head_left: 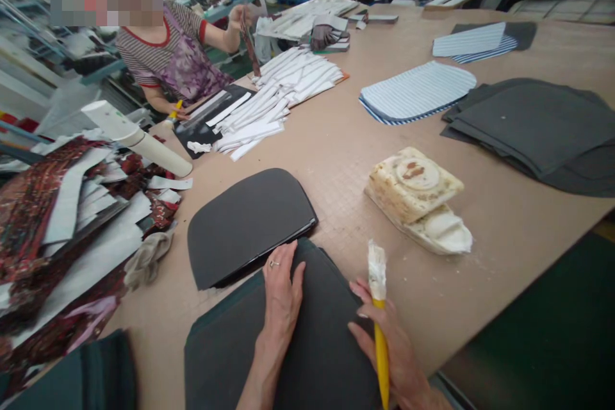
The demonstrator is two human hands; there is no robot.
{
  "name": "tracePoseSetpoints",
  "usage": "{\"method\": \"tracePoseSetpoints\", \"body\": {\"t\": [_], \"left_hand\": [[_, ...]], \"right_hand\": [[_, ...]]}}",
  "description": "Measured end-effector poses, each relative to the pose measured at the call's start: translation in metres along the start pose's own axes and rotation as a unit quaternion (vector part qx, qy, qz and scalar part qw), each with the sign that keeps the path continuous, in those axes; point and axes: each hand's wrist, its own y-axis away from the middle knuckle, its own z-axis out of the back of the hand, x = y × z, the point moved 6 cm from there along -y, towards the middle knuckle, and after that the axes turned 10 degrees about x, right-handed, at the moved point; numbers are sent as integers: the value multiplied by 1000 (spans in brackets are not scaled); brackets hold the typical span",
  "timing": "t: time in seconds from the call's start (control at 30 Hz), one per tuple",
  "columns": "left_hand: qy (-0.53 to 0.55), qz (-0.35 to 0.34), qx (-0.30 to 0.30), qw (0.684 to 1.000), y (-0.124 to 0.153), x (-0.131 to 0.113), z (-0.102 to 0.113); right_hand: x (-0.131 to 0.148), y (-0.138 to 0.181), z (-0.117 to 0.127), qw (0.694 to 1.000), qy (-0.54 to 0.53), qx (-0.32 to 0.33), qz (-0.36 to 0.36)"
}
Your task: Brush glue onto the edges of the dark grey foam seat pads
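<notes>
My left hand (281, 291) lies flat, fingers together and stretched out, on a dark grey cut panel (312, 346) at the table's near edge. A ring shows on one finger. My right hand (391, 349) rests on the same panel's right side and grips a yellow-handled brush (379, 307), its white bristles pointing away from me. Just beyond lies a second dark grey rounded panel (247, 221). To the right of the brush stands a glue-crusted container (416, 195) with dried white paste around it.
Striped fabric pieces (416, 90) and a stack of dark panels (538, 125) lie at the right. White strips (273, 99) are piled mid-table. Patterned scraps (57, 224), a white tube (139, 138) and a grey rag (147, 256) crowd the left. A co-worker (168, 57) sits across.
</notes>
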Motion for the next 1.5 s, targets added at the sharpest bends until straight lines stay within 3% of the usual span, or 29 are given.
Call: {"method": "tracePoseSetpoints", "body": {"t": [0.23, 0.33, 0.47, 0.63, 0.83, 1.03, 1.23, 1.33, 1.4, 1.5], "left_hand": [[-50, -24, -56, 997, 3, -15, 8], [-62, -25, -54, 996, 28, -25, 20], [-126, 10, -1, 992, 79, -29, 26], [-183, 152, -22, 971, 124, 4, 42], [-174, 230, 52, 956, 134, 24, 39], [-172, 276, 41, 945, 150, 42, 42], [-200, 320, 20, 926, 190, 87, 65], [-218, 373, -20, 902, 210, 100, 83], [-220, 374, -50, 899, 218, 92, 90], [-190, 270, -19, 944, 215, 58, 80]], "right_hand": [[1, -5, 4, 1000, 6, 16, 14], [8, -6, 14, 999, 13, 17, 35], [29, -22, 19, 996, -2, 38, 82], [67, -50, -19, 982, -40, 89, 163], [74, -35, -72, 958, 57, 136, 245], [62, -21, -83, 939, 140, 144, 279], [62, -21, -85, 938, 147, 162, 269], [63, -22, -84, 942, 141, 172, 250], [63, -22, -84, 945, 131, 182, 236], [63, -24, -83, 947, 129, 192, 224]]}}
